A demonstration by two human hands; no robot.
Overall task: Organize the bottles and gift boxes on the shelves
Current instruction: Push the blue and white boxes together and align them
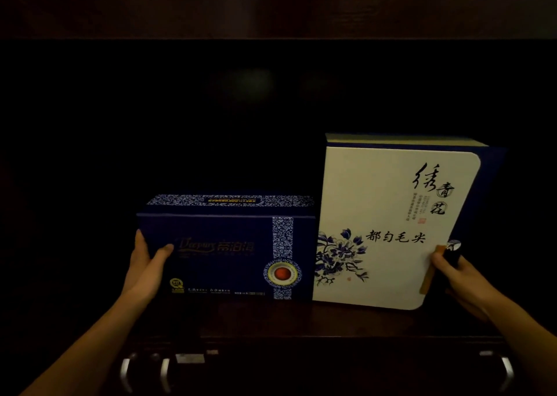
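Observation:
Two gift boxes stand side by side on a dark wooden shelf [271,320], touching each other. The lower one is a dark blue box [223,254] with a blue-and-white patterned band and a red round emblem. My left hand [147,263] grips its left end, thumb on the front face. To its right stands a taller white box [388,223] with blue flowers and black calligraphy. My right hand [455,272] holds its lower right edge, by a tan closure strap.
The shelf recess behind the boxes is very dark and nothing shows in it. A dark wooden panel [271,3] runs across above. Below the shelf front are metal cabinet handles [144,371], and another handle [503,368] shows at lower right.

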